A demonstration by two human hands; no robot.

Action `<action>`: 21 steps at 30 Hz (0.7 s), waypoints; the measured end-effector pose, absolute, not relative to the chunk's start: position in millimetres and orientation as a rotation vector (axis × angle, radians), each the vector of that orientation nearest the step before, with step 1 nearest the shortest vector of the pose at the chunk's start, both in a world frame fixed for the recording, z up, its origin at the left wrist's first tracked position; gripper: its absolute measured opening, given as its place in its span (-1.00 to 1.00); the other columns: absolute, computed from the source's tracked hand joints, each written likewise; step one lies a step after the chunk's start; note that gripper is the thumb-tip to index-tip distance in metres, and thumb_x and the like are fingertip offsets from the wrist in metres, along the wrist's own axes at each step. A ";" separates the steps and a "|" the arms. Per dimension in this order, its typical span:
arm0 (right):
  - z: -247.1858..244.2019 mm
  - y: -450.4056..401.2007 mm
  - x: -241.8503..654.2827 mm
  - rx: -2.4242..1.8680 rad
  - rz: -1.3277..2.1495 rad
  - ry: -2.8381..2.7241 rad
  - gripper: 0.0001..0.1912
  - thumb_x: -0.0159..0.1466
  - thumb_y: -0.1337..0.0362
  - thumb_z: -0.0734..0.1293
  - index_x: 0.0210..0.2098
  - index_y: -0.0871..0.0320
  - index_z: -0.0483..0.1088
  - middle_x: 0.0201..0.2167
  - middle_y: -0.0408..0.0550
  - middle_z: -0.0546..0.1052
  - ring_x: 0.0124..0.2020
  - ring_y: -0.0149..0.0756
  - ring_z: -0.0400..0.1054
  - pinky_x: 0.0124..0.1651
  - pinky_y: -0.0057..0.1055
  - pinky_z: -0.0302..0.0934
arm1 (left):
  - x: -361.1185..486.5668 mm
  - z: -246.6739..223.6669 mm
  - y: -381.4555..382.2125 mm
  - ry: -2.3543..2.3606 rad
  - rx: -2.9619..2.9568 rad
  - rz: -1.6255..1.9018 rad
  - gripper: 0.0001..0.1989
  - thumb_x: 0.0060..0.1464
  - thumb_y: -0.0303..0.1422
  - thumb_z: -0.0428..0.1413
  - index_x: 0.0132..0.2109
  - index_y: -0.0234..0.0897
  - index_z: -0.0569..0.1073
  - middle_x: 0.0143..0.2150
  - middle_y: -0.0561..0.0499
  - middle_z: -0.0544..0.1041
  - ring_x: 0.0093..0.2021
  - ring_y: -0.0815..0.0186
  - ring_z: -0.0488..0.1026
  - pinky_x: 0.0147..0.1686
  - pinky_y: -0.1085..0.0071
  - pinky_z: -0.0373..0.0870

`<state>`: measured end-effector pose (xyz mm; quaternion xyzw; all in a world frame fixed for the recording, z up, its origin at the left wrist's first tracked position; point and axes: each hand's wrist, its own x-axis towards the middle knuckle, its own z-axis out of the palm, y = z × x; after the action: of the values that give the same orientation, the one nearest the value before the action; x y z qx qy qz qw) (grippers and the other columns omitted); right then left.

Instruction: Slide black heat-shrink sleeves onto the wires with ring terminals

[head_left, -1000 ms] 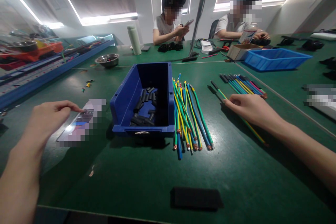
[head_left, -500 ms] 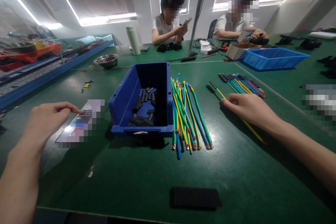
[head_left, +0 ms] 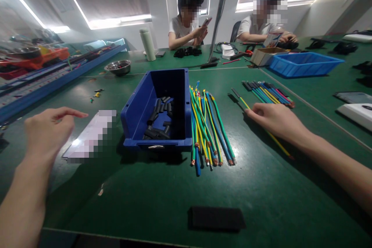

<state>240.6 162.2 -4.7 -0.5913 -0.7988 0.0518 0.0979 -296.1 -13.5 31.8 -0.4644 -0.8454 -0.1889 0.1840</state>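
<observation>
My left hand (head_left: 54, 128) hovers beside a phone (head_left: 90, 135) with a bright screen, its index finger stretched out and holding nothing. On the right, my right hand (head_left: 270, 118) pinches a yellow-green wire (head_left: 279, 144) with a black sleeve on its far end. Between them stands a dark blue bin (head_left: 158, 144) with several short black tubes (head_left: 157, 110) inside. Along the bin's right side lies a bunch of green, yellow and blue wires (head_left: 209, 128) with copper ends. Beyond my right hand is a row of black-sleeved wires (head_left: 266, 91).
A black block (head_left: 217, 218) lies near the front edge. Farther back are a metal bowl (head_left: 118, 67), a green bottle (head_left: 147, 44), a light blue tray (head_left: 305, 65) and a cardboard box (head_left: 266, 57). Two people sit across the table. A white device (head_left: 356, 114) lies at the right.
My left hand has pulled back from the phone towards the left, and the screen has turned from a darker picture to pale. My right hand keeps its place on the wire.
</observation>
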 end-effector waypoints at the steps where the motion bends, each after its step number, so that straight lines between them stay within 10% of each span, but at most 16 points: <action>1: -5.2 162.2 240.1 -1.764 0.147 -2.358 -0.55 0.29 -0.11 0.10 -0.46 0.08 0.31 -0.50 -0.02 0.45 -0.44 -0.19 0.33 -0.41 -0.35 -0.03 | -295.8 31.8 -13.4 -2.387 -1.312 -0.531 -0.67 0.00 -0.38 -0.02 -0.22 -0.11 0.61 -0.72 0.27 0.32 -0.58 0.36 0.26 -0.54 0.52 0.12; 13: 8.0 167.0 258.1 -1.604 0.426 -2.637 -0.42 0.19 0.11 0.21 0.16 0.21 0.22 -0.39 -0.08 0.50 -0.41 -0.22 0.38 -0.33 -0.32 0.15 | -262.0 26.8 -5.5 -1.790 -1.516 -0.778 -0.70 0.04 -0.42 -0.03 -0.31 -0.28 0.63 -0.40 0.01 0.59 -0.47 0.32 0.41 -0.56 0.47 0.19; 21: -9.0 172.4 254.0 -1.563 0.211 -2.579 -0.54 0.32 0.05 0.13 0.12 0.12 0.26 -0.47 -0.10 0.47 -0.45 -0.19 0.36 -0.41 -0.34 0.08 | -172.3 32.5 -31.9 -1.437 -1.834 -0.817 -0.79 -0.07 -0.50 0.11 -0.31 -0.10 0.55 -0.35 0.08 0.65 -0.29 0.19 0.53 -0.17 0.23 0.46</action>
<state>254.0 172.4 -9.0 -0.5160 -0.8517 0.0697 0.0594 -172.3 -31.9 32.5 -0.7012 -0.5495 -0.3124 0.3298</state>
